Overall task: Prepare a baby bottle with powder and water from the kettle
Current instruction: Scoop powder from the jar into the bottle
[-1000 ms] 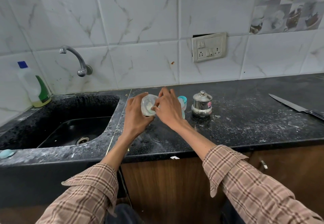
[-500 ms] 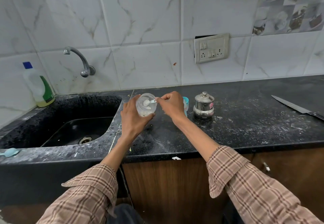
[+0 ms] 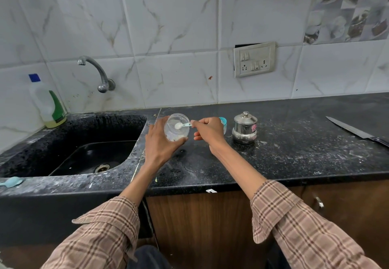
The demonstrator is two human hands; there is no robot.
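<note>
Left hand (image 3: 160,142) grips the tilted powder jar (image 3: 176,126) so its mouth faces the scoop (image 3: 181,125), pinched between right hand (image 3: 208,130) fingers.

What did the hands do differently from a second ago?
The right hand drew back from the mouth of the clear container and now pinches a small blue scoop heaped with white powder, lifted at the opening. The left hand kept gripping the container, tilted toward the scoop. The steel pot, knife and blue-lidded bottle behind the right hand stayed put.
</note>
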